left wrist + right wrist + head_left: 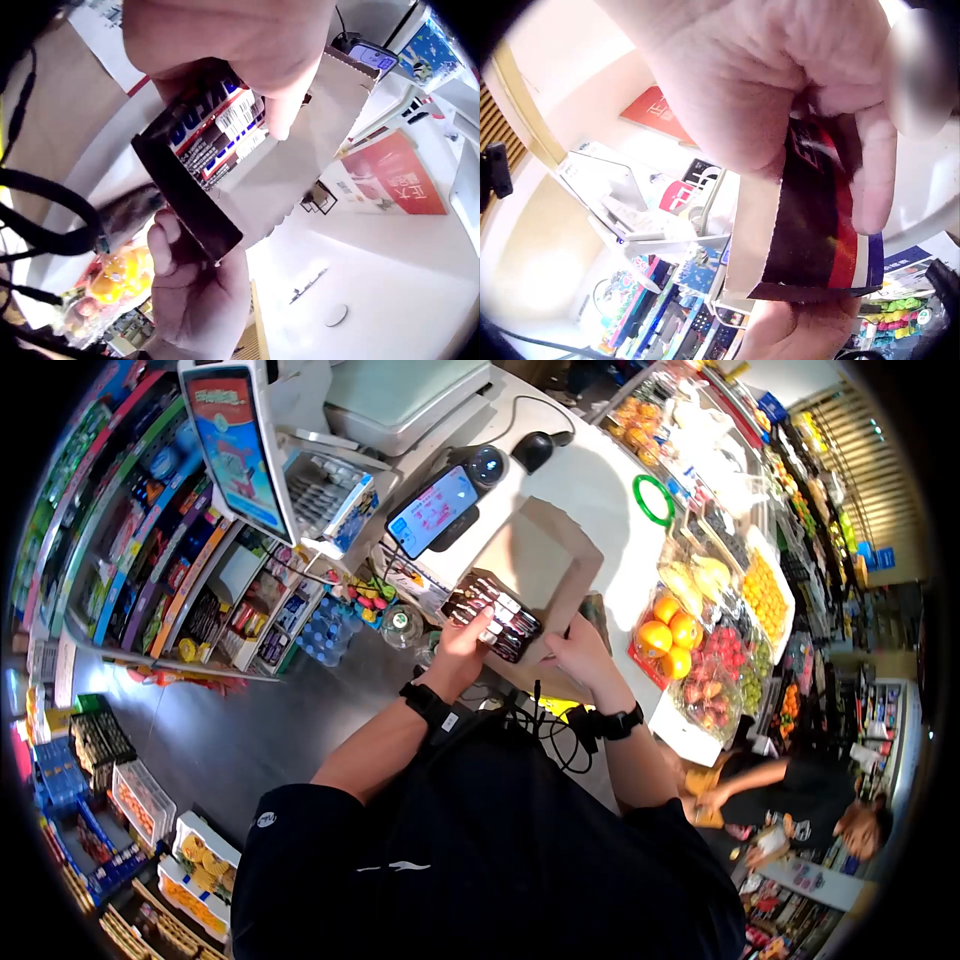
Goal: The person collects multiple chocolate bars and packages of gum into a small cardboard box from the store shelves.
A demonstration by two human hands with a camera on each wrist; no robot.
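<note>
The chocolate bar multipack (493,617) between the fingers (279,112) is wrapped in glossy, smooth plastic film. Behind the fingers, the brown paper bag (545,555) looks matt. The desk (600,480) under it is smooth white.

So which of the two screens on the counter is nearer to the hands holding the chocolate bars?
The small tilted payment screen, glowing pink and blue, just beyond the chocolate bars pack that the left hand and right hand hold. The tall upright display stands farther off.
</note>
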